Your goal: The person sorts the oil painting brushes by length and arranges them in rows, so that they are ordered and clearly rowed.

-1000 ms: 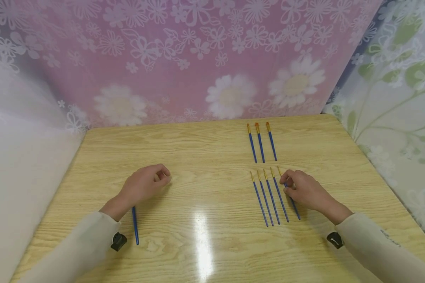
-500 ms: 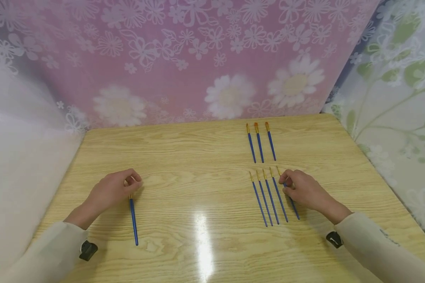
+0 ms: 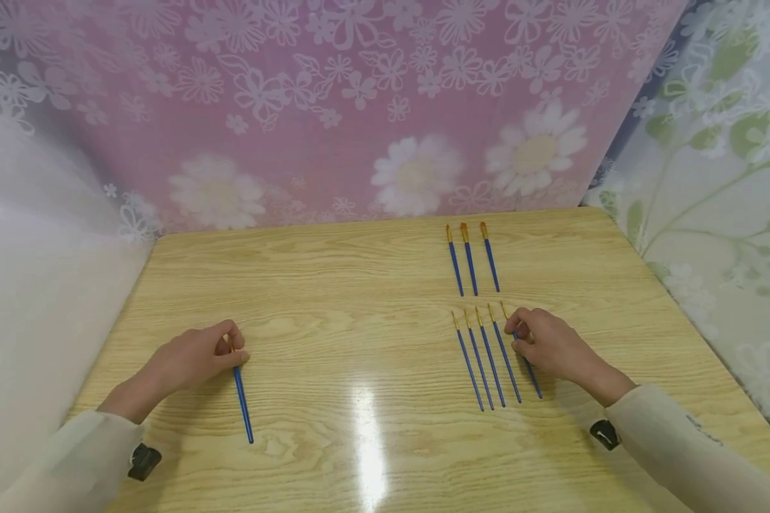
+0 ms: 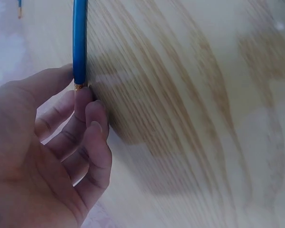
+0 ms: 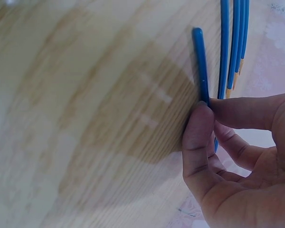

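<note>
On the left of the table lies a paintbrush (image 3: 244, 406) with a blue handle, its end toward the person. My left hand (image 3: 192, 358) pinches it near the metal collar, thumb and index finger on either side; the bristles are hidden by the fingers. The left wrist view shows the blue handle (image 4: 80, 42) rising from between these fingers. On the right, my right hand (image 3: 548, 345) pinches a thin paintbrush (image 3: 531, 372), the rightmost of a lower row. Its gold collar shows beyond the fingertips in the head view, and its handle end (image 5: 200, 59) in the right wrist view.
Several more thin blue brushes (image 3: 499, 356) lie side by side just left of the right hand. Behind them are three brushes (image 3: 471, 267) with wider orange bristles. A patterned pink cloth (image 3: 321, 142) hangs at the back edge of the wood-grain table (image 3: 334, 285).
My left hand has moved left and slightly toward the person, from beyond the single brush to its collar, and its fingers have closed there. The right hand has stayed at its brush.
</note>
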### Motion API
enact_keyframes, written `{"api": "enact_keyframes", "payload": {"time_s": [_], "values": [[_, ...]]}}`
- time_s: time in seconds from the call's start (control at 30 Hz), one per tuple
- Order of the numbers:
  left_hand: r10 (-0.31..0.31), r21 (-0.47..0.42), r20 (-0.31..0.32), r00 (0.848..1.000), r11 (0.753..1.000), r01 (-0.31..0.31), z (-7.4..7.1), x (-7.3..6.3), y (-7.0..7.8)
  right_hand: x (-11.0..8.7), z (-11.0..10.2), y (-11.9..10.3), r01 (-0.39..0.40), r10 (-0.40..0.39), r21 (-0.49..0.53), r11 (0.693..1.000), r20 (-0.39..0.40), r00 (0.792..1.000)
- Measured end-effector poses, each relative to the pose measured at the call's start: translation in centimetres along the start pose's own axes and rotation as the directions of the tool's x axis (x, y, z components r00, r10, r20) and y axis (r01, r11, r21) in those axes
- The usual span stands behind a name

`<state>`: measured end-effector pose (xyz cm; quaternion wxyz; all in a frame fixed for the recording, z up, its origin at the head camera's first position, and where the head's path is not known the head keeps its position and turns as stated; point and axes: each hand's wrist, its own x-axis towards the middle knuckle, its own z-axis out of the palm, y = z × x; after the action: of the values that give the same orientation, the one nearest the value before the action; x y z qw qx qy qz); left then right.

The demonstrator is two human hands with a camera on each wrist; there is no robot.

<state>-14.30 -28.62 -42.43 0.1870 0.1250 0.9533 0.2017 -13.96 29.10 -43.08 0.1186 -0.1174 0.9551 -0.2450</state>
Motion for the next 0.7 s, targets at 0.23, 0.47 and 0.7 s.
{"api": "enact_keyframes", "payload": {"time_s": [0.23, 0.47, 0.7], "values": [[0.079, 0.050, -0.049, 0.996, 0.996, -0.076, 0.4, 0.8, 0.0, 0.0, 0.0, -0.1, 0.005, -0.005, -0.003, 1.000, 0.001, 1.000], [0.164, 0.159, -0.117, 0.979, 0.977, -0.145, 0.8, 1.6, 0.1, -0.1, -0.1, -0.3, 0.009, -0.009, -0.008, 1.000, -0.001, 1.000], [0.183, 0.193, -0.179, 0.967, 0.970, -0.148, 1.0, 1.5, 0.5, -0.1, -0.1, -0.3, 0.009, -0.009, -0.014, 1.000, -0.005, 1.000]]}}
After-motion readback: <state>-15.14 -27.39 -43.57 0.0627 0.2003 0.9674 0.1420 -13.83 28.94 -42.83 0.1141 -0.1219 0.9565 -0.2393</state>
